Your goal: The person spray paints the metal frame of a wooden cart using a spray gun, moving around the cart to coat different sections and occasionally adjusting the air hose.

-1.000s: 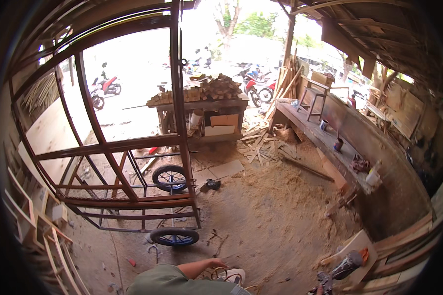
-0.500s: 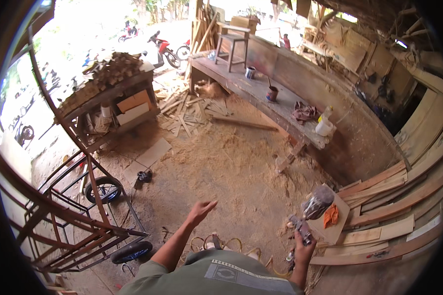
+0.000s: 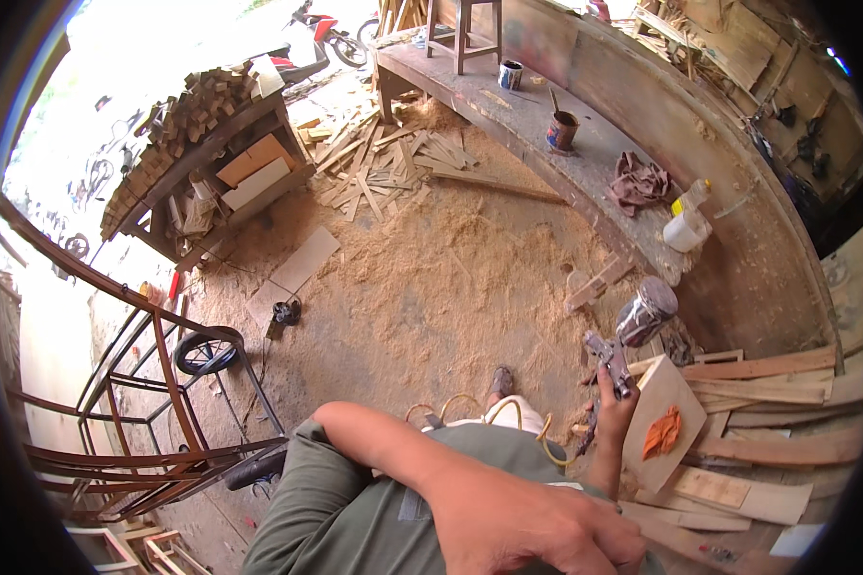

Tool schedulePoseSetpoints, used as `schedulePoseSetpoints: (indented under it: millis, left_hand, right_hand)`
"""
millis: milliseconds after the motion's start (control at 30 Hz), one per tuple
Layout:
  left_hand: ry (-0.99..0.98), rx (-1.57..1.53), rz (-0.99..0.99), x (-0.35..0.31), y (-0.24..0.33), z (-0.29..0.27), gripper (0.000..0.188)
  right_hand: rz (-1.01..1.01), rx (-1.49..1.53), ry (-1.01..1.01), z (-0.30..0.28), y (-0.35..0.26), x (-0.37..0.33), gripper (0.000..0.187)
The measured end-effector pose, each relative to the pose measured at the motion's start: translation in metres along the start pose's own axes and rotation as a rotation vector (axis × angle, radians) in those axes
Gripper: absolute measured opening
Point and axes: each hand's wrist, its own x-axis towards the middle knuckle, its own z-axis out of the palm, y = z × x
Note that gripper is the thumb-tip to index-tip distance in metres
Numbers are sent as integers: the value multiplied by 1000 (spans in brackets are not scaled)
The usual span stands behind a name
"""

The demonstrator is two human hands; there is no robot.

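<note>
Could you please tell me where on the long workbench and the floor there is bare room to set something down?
The long grey workbench is bare between the small striped tin and the rusty brown can. The sawdust floor lies open between the brown rag side and the metal-frame cart. The pale offcut pile is crowded, as are the stacked planks.
</note>
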Motion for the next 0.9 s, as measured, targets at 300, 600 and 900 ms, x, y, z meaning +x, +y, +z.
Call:
schedulePoseSetpoints:
  millis: [300,600,900]
  left_hand:
    - [282,213,-576,-9,-23,-227,61]
    - [1247,1017,-1057,-157,-25,-443,30]
    - [210,1519,-944,-45,-19,-695,78]
  right_hand:
    - [-95,-9,-196,65,-62,246,21]
    - [-159,-144,-285,136,-33,406,22]
    - [-245,-392,-443,199,-39,471,37]
